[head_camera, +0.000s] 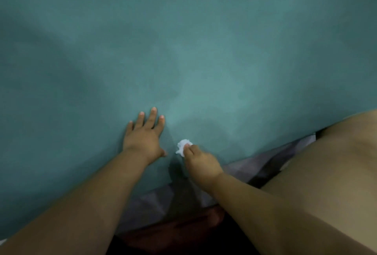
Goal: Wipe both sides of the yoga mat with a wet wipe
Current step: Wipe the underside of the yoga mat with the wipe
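Observation:
A teal yoga mat (183,40) fills most of the view, lying flat. My left hand (143,136) rests on it palm down with fingers spread, near the mat's front edge. Just to its right, my right hand (201,164) pinches a small crumpled white wet wipe (183,147) and holds it against the mat surface. The wipe shows only at my fingertips; the rest is hidden in my grip.
The mat's near edge runs diagonally from lower left to right, with grey floor (146,205) below it. My bare leg (326,173) fills the right lower corner. A dark reddish garment (183,232) lies at the bottom centre.

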